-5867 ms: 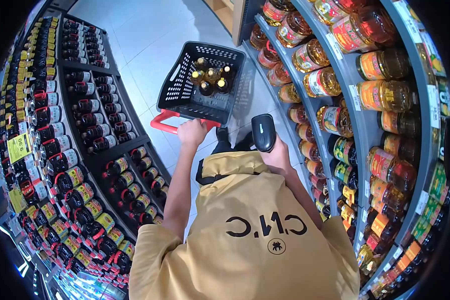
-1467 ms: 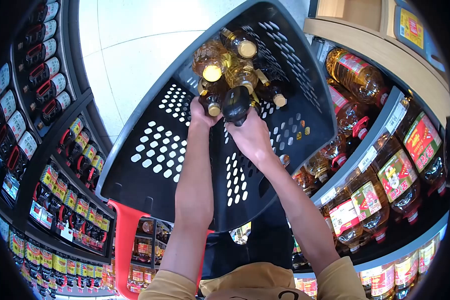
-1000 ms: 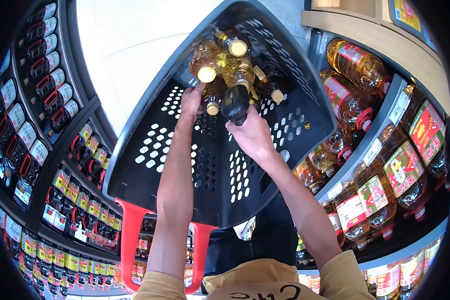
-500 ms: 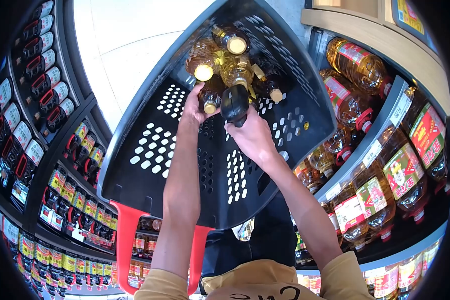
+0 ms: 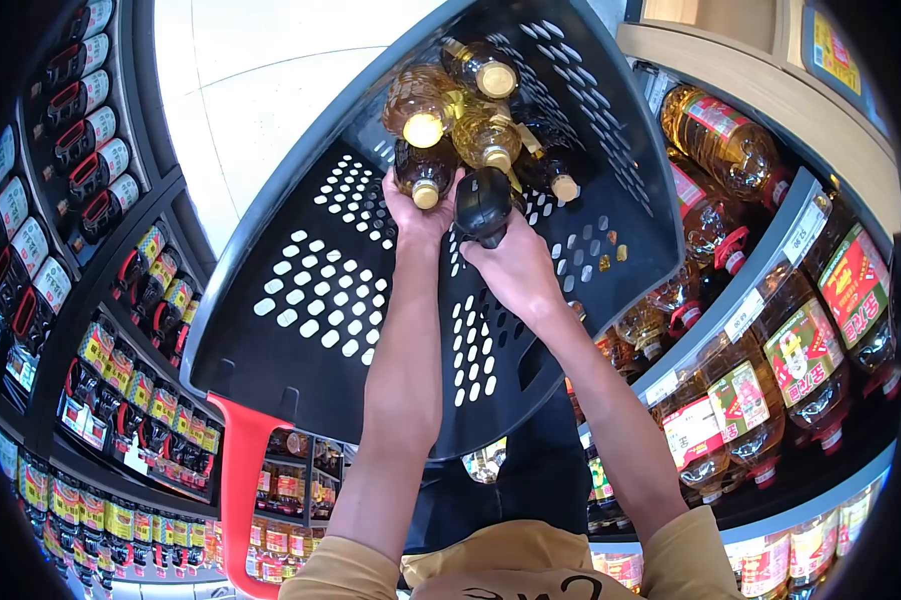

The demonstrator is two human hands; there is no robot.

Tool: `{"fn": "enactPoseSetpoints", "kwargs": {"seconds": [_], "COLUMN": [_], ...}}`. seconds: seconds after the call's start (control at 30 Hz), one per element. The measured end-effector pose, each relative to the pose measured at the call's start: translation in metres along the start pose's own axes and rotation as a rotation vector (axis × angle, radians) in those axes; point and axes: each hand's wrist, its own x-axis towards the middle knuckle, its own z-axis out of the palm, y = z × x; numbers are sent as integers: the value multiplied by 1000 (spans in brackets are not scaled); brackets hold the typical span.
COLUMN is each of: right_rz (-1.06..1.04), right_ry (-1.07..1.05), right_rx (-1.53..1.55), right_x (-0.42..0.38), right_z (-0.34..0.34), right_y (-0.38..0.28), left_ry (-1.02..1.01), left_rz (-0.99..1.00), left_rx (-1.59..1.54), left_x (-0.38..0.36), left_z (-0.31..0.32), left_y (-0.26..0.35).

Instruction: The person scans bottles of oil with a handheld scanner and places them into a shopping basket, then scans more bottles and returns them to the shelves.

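Inside a black perforated shopping basket (image 5: 300,375) several bottles stand grouped at the far end. My left hand (image 5: 415,212) is closed around the near dark bottle with a pale cap (image 5: 425,172), fingers on both its sides. My right hand (image 5: 516,258) grips a black device that looks like a handheld scanner (image 5: 482,203), its rounded head just right of that bottle. Behind them are an amber bottle with a bright yellow cap (image 5: 418,100), a golden bottle (image 5: 486,130) and a dark bottle (image 5: 480,68). Another dark bottle (image 5: 552,168) leans at the right.
A red basket handle (image 5: 242,490) hangs at the near left. On the right, shelves hold large oil bottles (image 5: 805,350) behind a price-tag rail (image 5: 745,315). Shelves at the left carry rows of dark bottles (image 5: 100,215). Pale floor (image 5: 260,110) shows beyond the basket.
My left hand has shifted right, from beside the near dark bottle to around its lower part. The scanner and my right hand have moved slightly right. The basket appears slightly shifted in view.
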Motion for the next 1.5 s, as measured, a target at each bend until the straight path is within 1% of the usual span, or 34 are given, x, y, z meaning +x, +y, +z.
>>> {"fn": "enactPoseSetpoints", "kwargs": {"seconds": [0.07, 0.17, 0.27, 0.3, 0.33, 0.43, 0.47, 0.57, 0.63, 0.7, 0.73, 0.83, 0.9, 0.97, 1.07, 1.1, 1.17, 1.23, 1.3, 1.37, 1.43, 1.5], "right_rz": [4, -31, -37, -36, -20, -66, -67, -38, 13, -4, -16, -91, -163, -238, -181, -164, -161, -93, -131, -149, -153, -141], "right_ry": [0, 19, 13, 6, -3, 7, 5, -1, -17, -5, 3, 31, 36, 18, 5, 9, 61, 106, 161, 197, 232, 243], "right_rx": [8, 6, 25, 34, 50, 31, 28, 2, -37, -53, -61, -76, -56, -2, -30, -33, -51, -94, -210, -209, -186, -155], "right_x": [-2, -5, -9, -9, -12, -10, -9, -7, -8, 1, 6, 19, 28, 33, 30, 28, 31, 31, 29, 30, 27, 25], "right_z": [0, 0, -2, -3, -5, -3, -1, 2, 3, 8, 10, 15, 16, 17, 19, 18, 24, 26, 27, 27, 29, 28], "right_y": [-2, -4, -5, -7, -10, -5, -2, -1, -9, -4, -4, -4, -3, 0, -3, -6, -4, -12, -19, -20, -18, -18], "left_ry": [5, 30, 329, 429, 379, 138, 63, -35, -47, -59, -93, -135, -148, -134, -168, -117, -127, -155, -229, -219, -223, -199], "left_rz": [-39, -82, 442, 624, 661, 600, 535, 331, 286, 204, 235, 121, 110, 164, 164, 175, 232, 255, 306, 270, 247, 179], "left_rx": [-5, 209, 829, 1031, 1337, 1438, 1456, 1539, 1551, 1557, 1574, 1772, 1803, 1873, 1727, 1796, 1800, 1793, 1745, 1764, 1754, 1756], "left_x": [-1, -1, 5, 2, -4, 0, 6, 5, 12, 20, 22, 31, 37, 43, 48, 26, 29, 28, 26, 25, 8, 0], "left_z": [2, -9, -44, -47, -53, -63, -65, -48, -49, -46, -44, -38, -39, -43, -55, -32, -36, -36, -37, -36, -20, -13], "left_y": [3, 10, 18, 25, 37, 45, 51, 62, 69, 75, 76, 87, 87, 88, 88, 85, 83, 81, 78, 79, 76, 78]}}
